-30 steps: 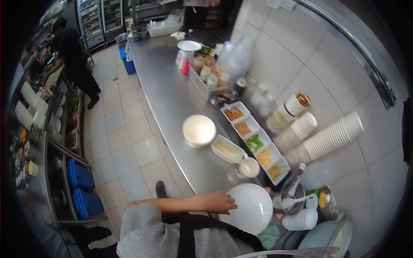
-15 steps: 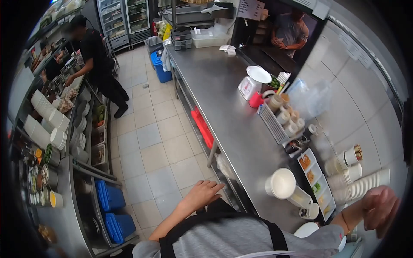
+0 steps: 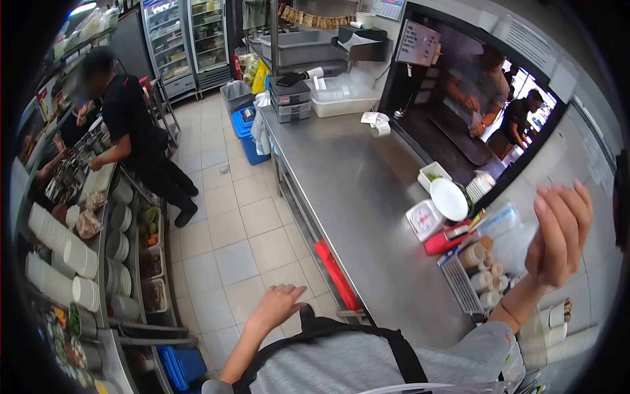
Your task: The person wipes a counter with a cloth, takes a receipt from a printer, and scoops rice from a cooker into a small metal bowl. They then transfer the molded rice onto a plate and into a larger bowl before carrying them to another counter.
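My left hand (image 3: 279, 306) hangs over the tiled floor beside the steel counter (image 3: 328, 177), fingers spread and holding nothing. On the right, my right hand (image 3: 559, 233) is raised in front of the wall, its fingers bent and partly together; whether anything is in them does not show. Nearest to it are clear plastic bags (image 3: 515, 244) and a grey basket (image 3: 461, 284) beside several capped bottles. A white scale (image 3: 425, 219) with a round white plate (image 3: 449, 199) stands farther along the counter, next to a red object (image 3: 441, 241).
A person in black (image 3: 128, 125) works at the left counter, near stacked white containers (image 3: 62, 240). More people (image 3: 476, 85) are beyond the serving window. A blue bin (image 3: 249, 136) stands at the counter's far end. Stacked cups (image 3: 567, 345) lie at the lower right.
My right hand has risen from the lower right. My left hand has shifted slightly left. The view has moved forward along the counter, and the white tub and the topping tray are out of sight.
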The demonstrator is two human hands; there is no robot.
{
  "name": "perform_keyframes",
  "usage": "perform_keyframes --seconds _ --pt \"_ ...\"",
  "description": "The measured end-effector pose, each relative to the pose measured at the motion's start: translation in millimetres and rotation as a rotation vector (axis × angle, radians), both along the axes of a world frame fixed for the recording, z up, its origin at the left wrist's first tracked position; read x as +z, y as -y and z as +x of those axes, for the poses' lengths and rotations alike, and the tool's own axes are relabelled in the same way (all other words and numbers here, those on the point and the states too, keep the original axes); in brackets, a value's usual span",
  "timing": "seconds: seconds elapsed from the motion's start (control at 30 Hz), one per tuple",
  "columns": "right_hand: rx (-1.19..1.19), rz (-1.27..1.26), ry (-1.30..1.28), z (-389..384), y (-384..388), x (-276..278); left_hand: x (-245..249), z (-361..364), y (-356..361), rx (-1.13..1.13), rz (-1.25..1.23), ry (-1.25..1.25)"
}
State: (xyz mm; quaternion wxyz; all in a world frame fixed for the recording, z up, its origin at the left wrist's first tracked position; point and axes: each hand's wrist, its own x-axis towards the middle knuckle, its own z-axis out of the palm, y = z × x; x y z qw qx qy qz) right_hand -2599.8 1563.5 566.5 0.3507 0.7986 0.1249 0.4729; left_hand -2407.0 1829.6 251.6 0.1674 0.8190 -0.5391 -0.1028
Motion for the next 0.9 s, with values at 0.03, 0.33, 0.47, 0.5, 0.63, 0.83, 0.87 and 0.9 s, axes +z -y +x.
perform_keyframes --seconds 0.03,0.33,0.47,0.5,0.63,0.83,0.87,0.9 --pt "0.068 0.067 0.008 35 9 6 5 25 1 0.043 -0.004 0.007" --pt "0.050 0.192 -0.407 290 98 -5 -14 255 41 0.193 -0.052 -0.138" --pt "-0.102 0.246 -0.488 393 151 -23 8 392 114 -0.092 -0.232 -0.095" --pt "-0.148 0.274 -0.508 419 168 -21 20 428 141 -0.148 -0.264 -0.081" --pt "-0.334 0.440 -0.501 526 250 -2 63 572 281 -0.318 -0.393 0.219" --pt "-0.290 0.941 -0.374 665 403 9 61 739 541 -0.377 -0.384 0.380" --pt "-0.254 1.145 -0.335 683 419 9 60 757 573 -0.349 -0.327 0.309" --pt "-0.268 1.258 -0.276 699 429 10 57 771 601 -0.285 -0.255 0.259"
